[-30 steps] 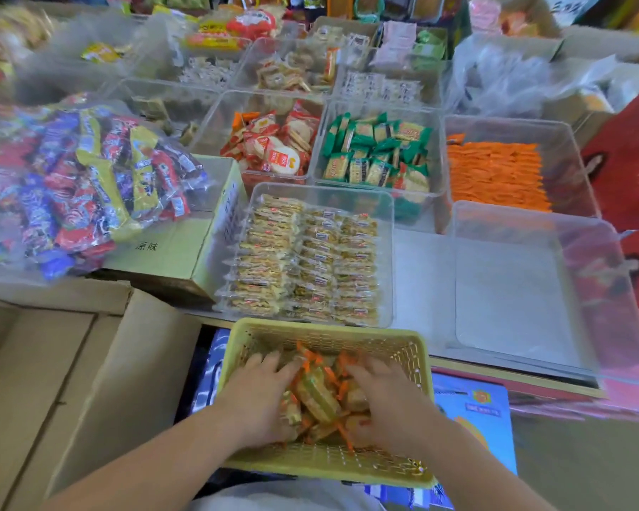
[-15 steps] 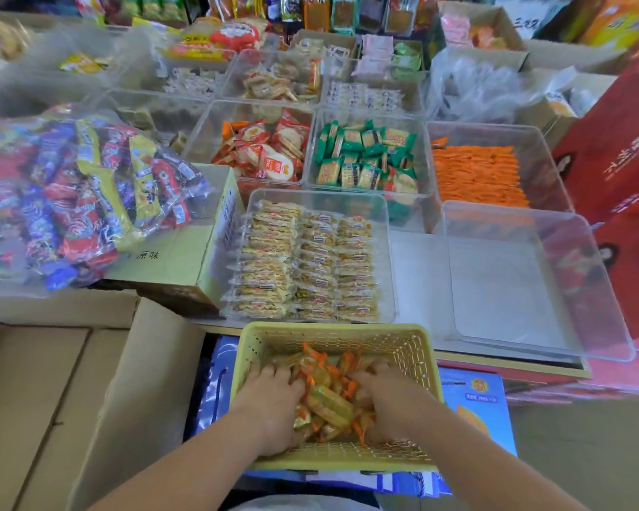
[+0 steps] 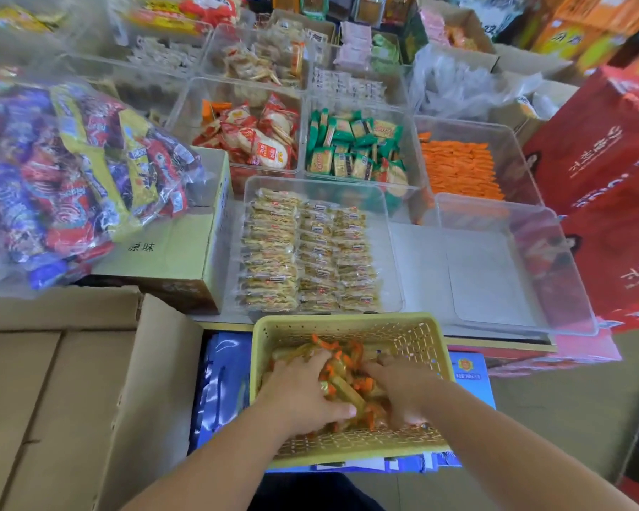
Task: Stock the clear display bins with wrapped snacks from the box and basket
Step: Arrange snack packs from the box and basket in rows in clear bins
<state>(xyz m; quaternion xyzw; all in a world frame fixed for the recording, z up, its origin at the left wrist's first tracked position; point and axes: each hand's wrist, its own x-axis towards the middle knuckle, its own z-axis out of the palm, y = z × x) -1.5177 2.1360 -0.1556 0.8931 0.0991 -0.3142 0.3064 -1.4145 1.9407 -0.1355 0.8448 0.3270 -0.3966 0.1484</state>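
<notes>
A yellow plastic basket [image 3: 414,333] sits at the near edge and holds a heap of orange-and-gold wrapped snacks [image 3: 344,378]. Both hands are down inside it. My left hand [image 3: 303,392] presses in on the heap from the left with its fingers curled around wrappers. From the right, my right hand [image 3: 403,389] closes on the same heap. Just beyond the basket a clear bin [image 3: 388,215] holds neat rows of pale wrapped snacks. To its right stands an empty clear bin [image 3: 554,230].
An open cardboard box [image 3: 155,363] is at the near left. A big clear bag of colourful candy [image 3: 67,171] rests on a carton [image 3: 185,248]. Further bins hold red [image 3: 259,138], green [image 3: 355,149] and orange [image 3: 458,167] packs. Red cartons [image 3: 605,171] line the right side.
Both hands have pushed closer together and deeper into the snack heap, gathering the wrappers between them. The view has drifted slightly toward the shelf.
</notes>
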